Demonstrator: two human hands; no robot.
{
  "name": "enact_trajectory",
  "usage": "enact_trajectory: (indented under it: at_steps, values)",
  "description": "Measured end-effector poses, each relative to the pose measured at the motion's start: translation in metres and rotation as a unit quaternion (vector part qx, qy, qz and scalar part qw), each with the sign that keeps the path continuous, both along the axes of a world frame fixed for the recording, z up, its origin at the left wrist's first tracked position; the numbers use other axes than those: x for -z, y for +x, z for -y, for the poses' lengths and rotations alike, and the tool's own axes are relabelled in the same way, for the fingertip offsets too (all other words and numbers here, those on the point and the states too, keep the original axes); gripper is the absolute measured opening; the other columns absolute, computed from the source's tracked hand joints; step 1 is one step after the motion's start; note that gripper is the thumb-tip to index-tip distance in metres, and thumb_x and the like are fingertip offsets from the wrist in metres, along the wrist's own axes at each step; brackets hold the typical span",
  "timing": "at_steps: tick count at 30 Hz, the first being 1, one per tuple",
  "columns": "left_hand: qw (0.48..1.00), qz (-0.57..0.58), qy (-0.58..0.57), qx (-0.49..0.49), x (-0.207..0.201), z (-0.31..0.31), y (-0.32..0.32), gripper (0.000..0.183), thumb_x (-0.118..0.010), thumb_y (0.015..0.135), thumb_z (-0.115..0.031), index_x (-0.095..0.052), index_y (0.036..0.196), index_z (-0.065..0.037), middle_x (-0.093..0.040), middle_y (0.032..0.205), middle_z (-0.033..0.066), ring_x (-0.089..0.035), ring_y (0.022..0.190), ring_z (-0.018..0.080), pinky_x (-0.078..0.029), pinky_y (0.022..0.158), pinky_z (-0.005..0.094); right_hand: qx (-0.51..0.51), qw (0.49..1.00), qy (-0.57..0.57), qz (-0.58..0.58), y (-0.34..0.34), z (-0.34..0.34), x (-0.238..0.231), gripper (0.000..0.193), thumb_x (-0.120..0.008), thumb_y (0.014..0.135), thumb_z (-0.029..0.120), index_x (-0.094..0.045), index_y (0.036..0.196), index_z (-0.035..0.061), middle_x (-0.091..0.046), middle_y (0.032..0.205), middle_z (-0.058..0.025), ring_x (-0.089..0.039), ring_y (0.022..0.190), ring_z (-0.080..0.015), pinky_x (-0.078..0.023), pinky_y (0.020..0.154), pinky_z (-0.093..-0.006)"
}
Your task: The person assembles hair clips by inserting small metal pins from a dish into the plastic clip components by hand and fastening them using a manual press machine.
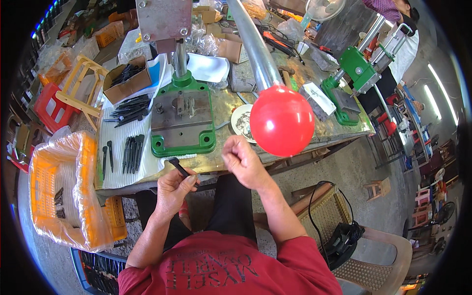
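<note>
My left hand (171,192) grips a slim black rod with a wider head (178,166), held tilted just in front of the green-based hand press (205,139). My right hand (244,163) is raised to its right, thumb and fingers pinched together; anything between them is too small to make out. Just beyond that hand stands a round white dish (235,119) with tiny dark bits in it. Several similar black rods (132,153) lie in a row on a white foam sheet (118,178), and a loose pile of them (132,109) lies farther back.
A red ball (282,120) caps the press's metal lever (255,54), overhanging the table by my right hand. A cardboard box (129,78) of black parts stands back left. Left of the table is a plastic-lined orange crate (43,184). Another green press (356,69) stands right, near a person (405,44).
</note>
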State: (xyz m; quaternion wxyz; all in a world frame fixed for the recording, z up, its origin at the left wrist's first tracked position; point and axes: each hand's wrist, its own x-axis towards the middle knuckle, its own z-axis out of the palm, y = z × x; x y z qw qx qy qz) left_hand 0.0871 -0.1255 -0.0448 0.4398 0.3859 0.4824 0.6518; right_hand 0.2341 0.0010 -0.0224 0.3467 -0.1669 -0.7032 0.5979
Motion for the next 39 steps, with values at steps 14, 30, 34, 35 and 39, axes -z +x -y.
enact_trajectory:
  at_steps: [14, 30, 34, 35, 39]
  values:
    - [0.996, -0.087, 0.021, -0.020, 0.009, 0.000, 0.014, 0.010, -0.059, 0.074, -0.001, -0.057, 0.084, 0.000, -0.051, 0.072, 0.0001, -0.046, 0.064, 0.0066, -0.039, 0.058, 0.0203, -0.056, 0.996, -0.059, -0.036, -0.011, 0.043, 0.024, 0.016, -0.045, 0.082, 0.003, -0.035, 0.093, 0.0070, -0.037, 0.070, 0.0016, -0.036, 0.057, -0.0046, -0.033, 0.049, -0.0172]
    - [0.995, -0.090, 0.032, -0.032, 0.016, -0.005, 0.019, 0.009, -0.055, 0.077, -0.003, -0.051, 0.085, -0.004, -0.050, 0.071, -0.0016, -0.046, 0.061, 0.0044, -0.039, 0.054, 0.0167, 0.013, 0.985, -0.161, -0.060, -0.018, 0.054, 0.026, 0.020, -0.046, 0.081, 0.000, -0.035, 0.095, 0.0078, -0.037, 0.067, 0.0032, -0.036, 0.057, -0.0026, -0.031, 0.048, -0.0154]
    - [0.998, -0.047, 0.048, -0.018, 0.018, -0.005, 0.019, 0.009, -0.054, 0.079, -0.005, -0.050, 0.086, -0.004, -0.050, 0.074, -0.0008, -0.047, 0.062, 0.0051, -0.041, 0.054, 0.0178, 0.017, 0.981, -0.181, -0.062, -0.020, 0.056, 0.022, 0.021, -0.047, 0.080, 0.000, -0.034, 0.095, 0.0080, -0.037, 0.065, 0.0029, -0.035, 0.055, -0.0028, -0.031, 0.047, -0.0153]
    - [0.998, -0.047, 0.045, -0.023, 0.018, -0.005, 0.018, 0.009, -0.054, 0.079, -0.005, -0.050, 0.086, -0.004, -0.050, 0.074, -0.0008, -0.047, 0.062, 0.0051, -0.041, 0.054, 0.0178, 0.016, 0.981, -0.182, -0.061, -0.021, 0.056, 0.022, 0.020, -0.047, 0.081, 0.000, -0.034, 0.094, 0.0079, -0.037, 0.065, 0.0029, -0.035, 0.054, -0.0029, -0.031, 0.047, -0.0153]
    - [0.999, -0.025, 0.027, -0.013, 0.015, -0.004, 0.019, 0.008, -0.052, 0.080, -0.007, -0.049, 0.087, -0.004, -0.049, 0.074, -0.0007, -0.047, 0.061, 0.0061, -0.042, 0.053, 0.0188, 0.020, 0.981, -0.177, -0.072, -0.022, 0.058, 0.024, 0.019, -0.047, 0.081, 0.001, -0.034, 0.093, 0.0078, -0.037, 0.064, 0.0032, -0.034, 0.054, -0.0025, -0.030, 0.046, -0.0152]
